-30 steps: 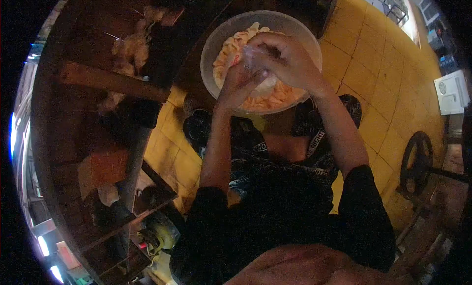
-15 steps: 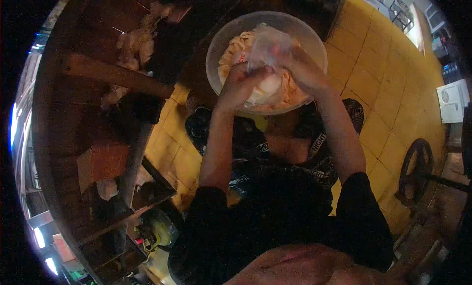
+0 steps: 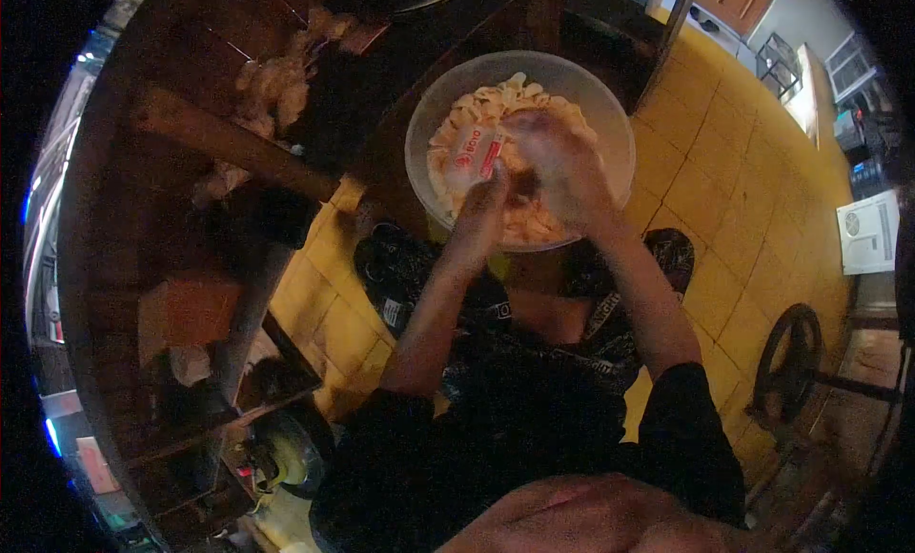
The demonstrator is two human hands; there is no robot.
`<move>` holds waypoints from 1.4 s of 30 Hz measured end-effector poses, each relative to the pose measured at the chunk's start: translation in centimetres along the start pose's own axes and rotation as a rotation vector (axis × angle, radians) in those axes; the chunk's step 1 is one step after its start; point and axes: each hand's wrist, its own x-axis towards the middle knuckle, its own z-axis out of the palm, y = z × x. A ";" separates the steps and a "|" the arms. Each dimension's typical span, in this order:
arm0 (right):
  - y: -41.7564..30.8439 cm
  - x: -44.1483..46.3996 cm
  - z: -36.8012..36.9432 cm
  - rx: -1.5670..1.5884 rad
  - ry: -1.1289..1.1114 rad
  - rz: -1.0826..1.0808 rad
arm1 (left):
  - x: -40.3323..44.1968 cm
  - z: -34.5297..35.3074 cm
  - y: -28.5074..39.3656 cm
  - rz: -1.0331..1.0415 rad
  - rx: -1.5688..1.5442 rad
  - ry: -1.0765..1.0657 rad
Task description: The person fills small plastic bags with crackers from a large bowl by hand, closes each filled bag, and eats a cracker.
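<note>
A wide translucent plastic basin (image 3: 615, 105) holds many pale, wavy-edged food pieces (image 3: 496, 100), their exact kind unclear. Over the left part of the basin, my left hand (image 3: 484, 195) grips a clear plastic packet (image 3: 469, 154) with red printing, its thumb against the printed side. My right hand (image 3: 562, 162) is over the right half of the basin, just beside the packet. Motion smears its fingers, and whether anything is in them cannot be made out.
The basin stands low between my knees, above a yellow tiled floor (image 3: 724, 153). Dark wooden furniture (image 3: 229, 143) is on the left, with a reddish-brown box (image 3: 195, 310). On the right are a black wheel (image 3: 789, 358) and a white appliance (image 3: 869, 231).
Half a second ago both hands were together at the crumpled packet. Now my right hand is apart from it, and the packet's red print shows in my left hand. The view has shifted slightly.
</note>
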 end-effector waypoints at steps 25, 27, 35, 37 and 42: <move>0.7 -5.4 -1.3 1.120 -0.111 0.505 | 0.3 -0.5 -1.0 -0.157 -1.258 -0.473; -0.2 -5.1 -1.1 1.216 -0.055 0.512 | 0.2 -0.5 0.0 -0.200 -1.335 -0.278; 0.0 -2.9 -2.2 -0.453 -0.018 -0.268 | 0.9 -0.8 -1.1 -0.266 -0.910 -0.053; -1.1 -1.4 -2.5 -0.531 -0.089 -0.473 | 0.8 -1.3 -0.8 -0.301 -0.776 -0.092; 0.0 -1.3 -1.9 -0.517 -0.206 -0.594 | 0.5 -1.4 -0.5 0.170 0.134 -0.071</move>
